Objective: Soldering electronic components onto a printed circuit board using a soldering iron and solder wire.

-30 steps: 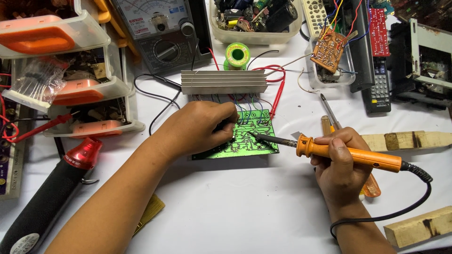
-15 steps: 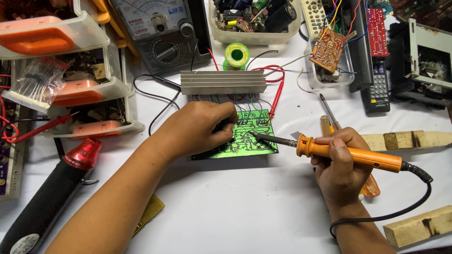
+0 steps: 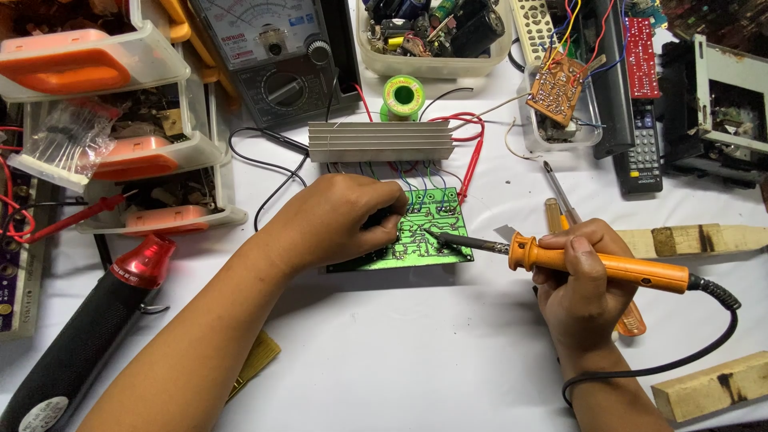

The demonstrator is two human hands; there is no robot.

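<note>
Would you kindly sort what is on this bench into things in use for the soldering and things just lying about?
In use:
- soldering iron, in the right hand
- green circuit board, under the left hand
- finned heat sink, wired to it

Lying about:
- analogue meter
- remote control
- wooden blocks
- red-tipped black tool

The board (image 3: 424, 236) is bright green with pale tracks; the iron (image 3: 600, 266) has an orange handle and a black cord. Far off sit a green spool (image 3: 402, 96), a ribbed grey heatsink (image 3: 380, 142) and red leads (image 3: 472, 156). At left, the clear drawers (image 3: 120, 96) have orange fronts, and the black torch (image 3: 88, 328) a red head.
</note>
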